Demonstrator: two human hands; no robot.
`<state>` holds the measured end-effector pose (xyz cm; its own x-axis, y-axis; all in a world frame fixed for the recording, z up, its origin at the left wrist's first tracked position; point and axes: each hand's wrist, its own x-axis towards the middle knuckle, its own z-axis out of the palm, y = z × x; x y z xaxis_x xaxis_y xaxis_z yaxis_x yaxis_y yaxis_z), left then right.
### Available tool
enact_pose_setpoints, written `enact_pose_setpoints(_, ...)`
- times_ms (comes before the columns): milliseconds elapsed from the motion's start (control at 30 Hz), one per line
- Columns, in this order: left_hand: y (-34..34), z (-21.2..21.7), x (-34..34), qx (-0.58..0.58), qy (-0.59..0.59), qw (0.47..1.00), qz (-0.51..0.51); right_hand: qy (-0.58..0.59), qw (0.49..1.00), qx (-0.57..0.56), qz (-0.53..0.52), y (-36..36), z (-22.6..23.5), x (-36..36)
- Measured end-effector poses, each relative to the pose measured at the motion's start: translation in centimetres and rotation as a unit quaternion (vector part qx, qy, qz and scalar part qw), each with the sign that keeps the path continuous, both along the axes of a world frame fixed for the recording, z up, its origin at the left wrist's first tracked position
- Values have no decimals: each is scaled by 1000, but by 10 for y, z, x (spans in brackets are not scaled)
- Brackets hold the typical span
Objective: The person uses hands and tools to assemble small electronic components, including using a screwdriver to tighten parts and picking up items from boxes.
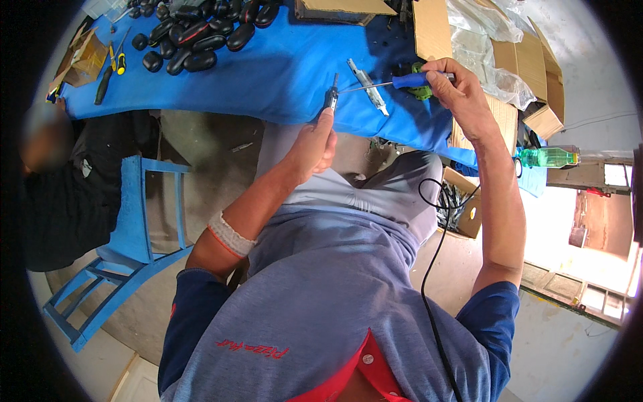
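The step in hand looks to be screwdriver work on a small, narrow, black-and-silver part, which stands near 12 o'clock in the view, just beyond the near edge of the blue cloth-covered table as the camera sees it; the left hand grips its lower end between thumb and fingers, the other fingers curled in; the right hand, near 2 o'clock, is closed around a screwdriver with a translucent blue handle and thin metal shaft; that shaft points toward 9 o'clock, its tip at or just beside the part; whether the two touch, I cannot tell.

The next move probably calls for a steady left pinch, the tip seated squarely on the part, and small turns of the right wrist; a slip sideways could bring the tip toward the left thumb.

The part looks slim and straight, tilted slightly, dark along its middle with a pale lower stretch by the thumb and a thinner grey end toward 12 o'clock; finer detail is too small to read; at its 3 o'clock, a long silvery-white metal-looking strip lies on the cloth, the screwdriver's shaft crossing over it in the view.
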<state>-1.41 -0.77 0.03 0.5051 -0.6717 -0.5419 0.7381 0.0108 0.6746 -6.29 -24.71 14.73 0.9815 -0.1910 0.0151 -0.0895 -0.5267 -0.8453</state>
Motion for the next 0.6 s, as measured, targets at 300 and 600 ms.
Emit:
enact_pose_setpoints(300,2,1,2,8,3,1000,-5,115,982,-105,-105,4,10,7)
enact_pose_setpoints(600,5,-3,3,-15,5,1000,-21,-58,992,-101,37,3,6,2)
